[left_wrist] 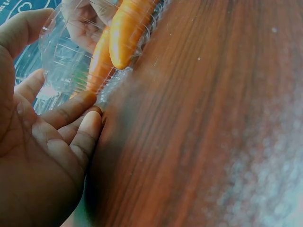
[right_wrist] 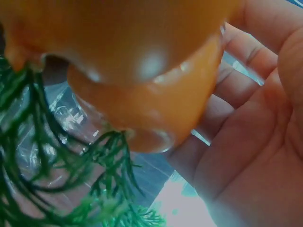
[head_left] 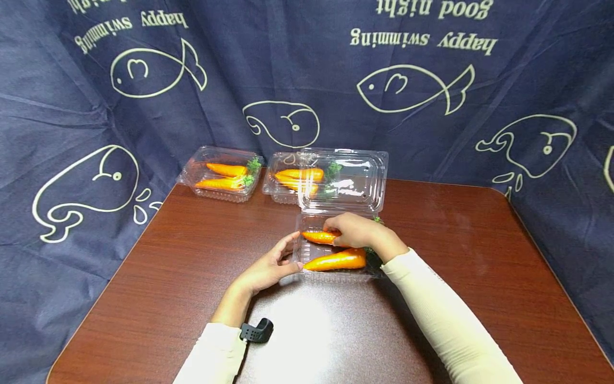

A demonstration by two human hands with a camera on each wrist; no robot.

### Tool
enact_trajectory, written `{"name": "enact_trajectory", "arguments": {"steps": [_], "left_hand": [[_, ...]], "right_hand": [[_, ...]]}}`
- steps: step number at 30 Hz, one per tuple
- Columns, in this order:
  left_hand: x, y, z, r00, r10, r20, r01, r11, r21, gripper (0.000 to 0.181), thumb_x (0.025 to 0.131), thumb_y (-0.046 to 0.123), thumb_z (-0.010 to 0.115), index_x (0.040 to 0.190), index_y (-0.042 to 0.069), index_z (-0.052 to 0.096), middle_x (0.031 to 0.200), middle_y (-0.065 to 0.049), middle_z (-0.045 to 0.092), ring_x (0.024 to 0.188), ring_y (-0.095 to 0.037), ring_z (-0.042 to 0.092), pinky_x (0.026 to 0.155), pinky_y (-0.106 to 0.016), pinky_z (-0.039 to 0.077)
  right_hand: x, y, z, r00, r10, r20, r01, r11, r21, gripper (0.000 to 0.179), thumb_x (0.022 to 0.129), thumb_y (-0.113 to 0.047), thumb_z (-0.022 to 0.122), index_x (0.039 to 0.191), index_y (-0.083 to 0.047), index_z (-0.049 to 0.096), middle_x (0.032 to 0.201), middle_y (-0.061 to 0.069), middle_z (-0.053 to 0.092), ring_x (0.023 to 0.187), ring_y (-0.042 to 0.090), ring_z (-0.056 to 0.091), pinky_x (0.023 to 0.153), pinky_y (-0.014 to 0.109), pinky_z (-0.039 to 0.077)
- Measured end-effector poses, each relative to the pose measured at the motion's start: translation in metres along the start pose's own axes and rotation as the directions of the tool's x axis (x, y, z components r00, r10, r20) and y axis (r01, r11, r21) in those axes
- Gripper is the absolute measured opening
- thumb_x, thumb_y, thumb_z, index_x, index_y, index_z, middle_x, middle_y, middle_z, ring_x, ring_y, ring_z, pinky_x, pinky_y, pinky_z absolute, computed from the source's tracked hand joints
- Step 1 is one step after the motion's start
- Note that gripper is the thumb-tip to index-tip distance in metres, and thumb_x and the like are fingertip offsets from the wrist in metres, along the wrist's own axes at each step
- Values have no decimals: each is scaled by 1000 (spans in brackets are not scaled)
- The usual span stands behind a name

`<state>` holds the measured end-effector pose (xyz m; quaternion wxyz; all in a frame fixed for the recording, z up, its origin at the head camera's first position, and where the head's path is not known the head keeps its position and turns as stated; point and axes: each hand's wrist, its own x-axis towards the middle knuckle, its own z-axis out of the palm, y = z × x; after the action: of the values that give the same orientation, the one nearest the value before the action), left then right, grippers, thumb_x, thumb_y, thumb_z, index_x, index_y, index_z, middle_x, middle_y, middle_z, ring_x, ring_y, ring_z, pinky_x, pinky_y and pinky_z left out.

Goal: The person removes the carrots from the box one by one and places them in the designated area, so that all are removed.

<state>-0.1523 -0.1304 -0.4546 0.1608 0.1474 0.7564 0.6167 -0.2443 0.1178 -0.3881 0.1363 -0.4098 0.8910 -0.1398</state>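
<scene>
An open clear plastic clamshell box [head_left: 331,277] lies on the table, its hinged lid [head_left: 369,186] standing up at the back. Inside are two orange carrots with green tops, a near carrot [head_left: 342,259] and a far carrot [head_left: 316,237], both with tips to the left. My right hand [head_left: 360,232] reaches in from the right and grips the far carrot, thumb and fingers curled about it. In the right wrist view, leafy green tops [right_wrist: 109,189] hang beside the palm. My left hand [head_left: 266,271], fingers spread and fairly straight, touches the box's left side.
Behind, at the back edge of the brown table [head_left: 192,256], stand a left clear box [head_left: 192,173] with carrots and a middle clear box [head_left: 283,198] with carrots, partly seen through the raised lid. A dark blue printed cloth [head_left: 336,74] hangs behind the table.
</scene>
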Motion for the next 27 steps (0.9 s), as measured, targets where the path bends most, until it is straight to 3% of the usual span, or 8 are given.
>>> {"name": "enact_trajectory", "arguments": {"steps": [7,19,27], "left_hand": [[0,0,0,1000,-2,-3,2,1000,3,76,91,13,70,155,15,29,151,-19,37,139,-35,35,112,-50,31],[0,1,0,1000,11,13,-11,1000,-20,78,91,11,69,156,10,26,150,-22,38,139,-38,35,112,-51,30],[1,-1,0,1000,-12,8,12,1000,-8,79,91,14,70,156,13,26,150,-21,38,139,-38,34,112,-50,30]], "right_hand": [[-1,1,-2,1000,-17,-14,17,1000,-18,19,84,-4,72,101,-9,67,83,-4,59,76,15,52,74,35,44],[-8,-2,-17,993,-29,-110,31,999,13,26,86,-3,71,111,-6,68,96,0,65,87,19,58,84,40,47],[-20,-4,-30,986,41,-160,-29,997,73,29,88,-3,69,117,-5,67,101,3,67,88,19,59,83,39,48]]}}
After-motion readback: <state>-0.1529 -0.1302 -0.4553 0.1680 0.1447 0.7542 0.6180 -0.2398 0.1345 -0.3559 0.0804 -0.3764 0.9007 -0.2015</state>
